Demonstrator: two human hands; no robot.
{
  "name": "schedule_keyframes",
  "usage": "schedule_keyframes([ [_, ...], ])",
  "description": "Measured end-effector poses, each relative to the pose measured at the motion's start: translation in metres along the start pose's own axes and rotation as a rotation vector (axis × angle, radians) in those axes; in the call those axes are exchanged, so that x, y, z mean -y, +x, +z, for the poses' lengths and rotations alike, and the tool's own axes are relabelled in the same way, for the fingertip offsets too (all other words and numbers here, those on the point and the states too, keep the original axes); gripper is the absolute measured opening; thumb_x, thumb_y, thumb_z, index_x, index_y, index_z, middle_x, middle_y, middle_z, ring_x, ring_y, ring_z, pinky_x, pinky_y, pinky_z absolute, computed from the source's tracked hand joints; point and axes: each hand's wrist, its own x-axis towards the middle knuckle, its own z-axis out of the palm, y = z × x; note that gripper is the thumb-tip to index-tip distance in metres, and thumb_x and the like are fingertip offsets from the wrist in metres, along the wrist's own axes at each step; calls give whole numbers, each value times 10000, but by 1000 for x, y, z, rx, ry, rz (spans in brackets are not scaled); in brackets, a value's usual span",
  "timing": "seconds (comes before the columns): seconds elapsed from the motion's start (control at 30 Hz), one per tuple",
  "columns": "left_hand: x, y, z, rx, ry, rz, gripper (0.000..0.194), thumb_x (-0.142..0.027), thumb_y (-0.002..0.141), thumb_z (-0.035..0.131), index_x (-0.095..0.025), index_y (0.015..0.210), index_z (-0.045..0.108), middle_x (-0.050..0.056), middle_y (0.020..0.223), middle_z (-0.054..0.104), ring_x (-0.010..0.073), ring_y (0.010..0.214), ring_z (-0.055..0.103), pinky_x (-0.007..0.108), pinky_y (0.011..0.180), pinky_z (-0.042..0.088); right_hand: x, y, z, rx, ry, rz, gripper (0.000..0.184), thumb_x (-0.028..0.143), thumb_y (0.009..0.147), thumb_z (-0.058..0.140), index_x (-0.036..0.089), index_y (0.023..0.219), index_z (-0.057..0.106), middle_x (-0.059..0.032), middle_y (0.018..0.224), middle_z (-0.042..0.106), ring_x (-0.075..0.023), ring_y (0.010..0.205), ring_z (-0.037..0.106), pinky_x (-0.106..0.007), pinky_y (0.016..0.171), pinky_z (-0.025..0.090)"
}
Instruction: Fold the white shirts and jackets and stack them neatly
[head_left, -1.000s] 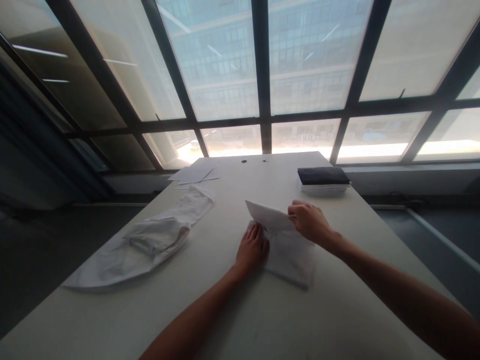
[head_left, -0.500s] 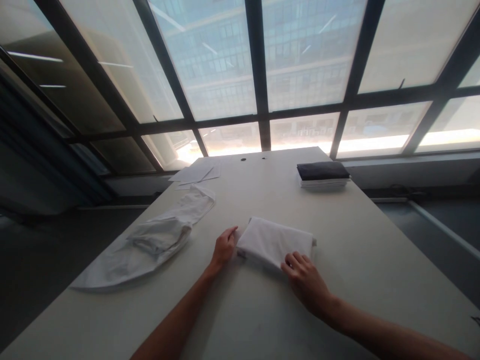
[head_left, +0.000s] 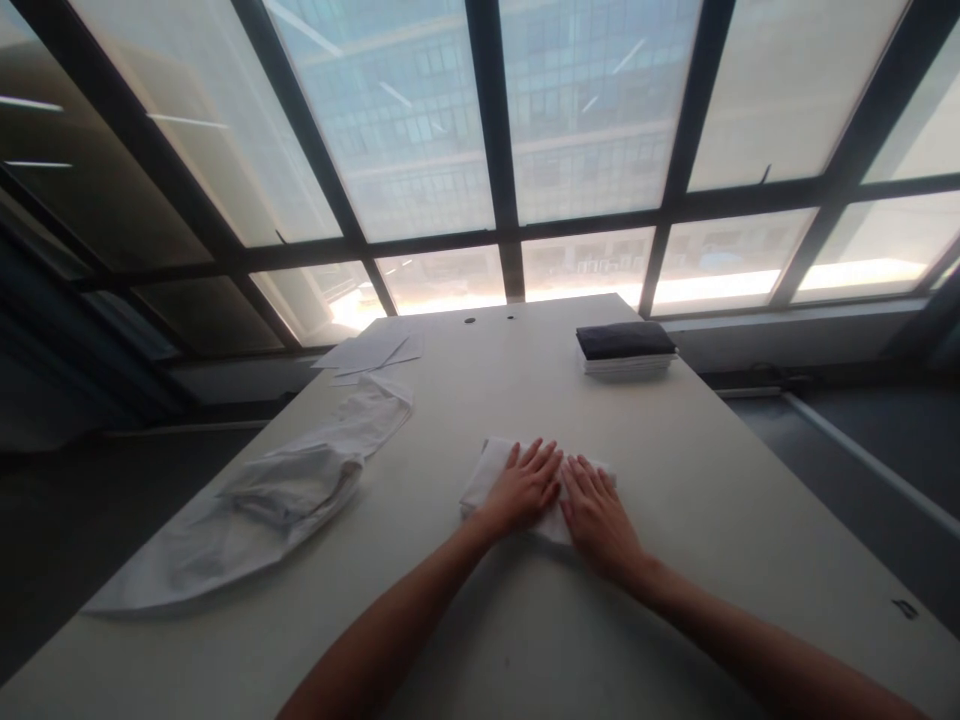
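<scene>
A folded white cloth [head_left: 484,474], perhaps a garment, lies on the white table [head_left: 442,420] before me. My left hand [head_left: 525,484] rests flat on its middle, fingers stretched out. Beside it, my right hand [head_left: 598,505] presses flat on the right part of the cloth, its fingers also straight. The two hands nearly touch and cover much of the cloth; its left end and a strip at the far right edge still show.
Along the table's left side lies a loose, crumpled white garment [head_left: 300,490]. Behind it are several white paper sheets [head_left: 367,352]. At the far right sits a stack of folded cloths [head_left: 626,350], dark on top and white beneath. Large windows [head_left: 577,120] stand behind the table.
My left hand has moved from the cloth's left edge onto its middle. My right hand has gone from gripping the near edge to lying flat on top. The view has shifted slightly.
</scene>
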Motion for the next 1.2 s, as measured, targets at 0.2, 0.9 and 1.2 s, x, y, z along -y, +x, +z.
schedule_keyframes([
  [0.2,-1,0,8,-25,46,-22,535,-434,1050,343,-249,1552,341,64,1623,322,238,1523,204,516,1234,154,-48,28,26,178,7,166,635,439,1032,263,95,1562,320,-141,1636,248,-258,1530,151,-525,1221,114],
  [0.9,-20,14,31,-49,-10,-208,691,-323,943,468,-132,1577,272,174,1619,289,317,1524,181,556,1214,169,-3,54,23,43,135,89,569,242,1006,236,63,1517,410,-169,1582,372,-253,1498,267,-445,1210,224],
  [1.2,50,-46,20,-43,28,-454,593,-400,1038,279,-102,1550,303,190,1609,301,296,1503,260,539,1188,248,-30,50,27,139,-33,99,668,489,1029,262,89,1559,330,-146,1635,254,-271,1526,162,-490,1225,82],
])
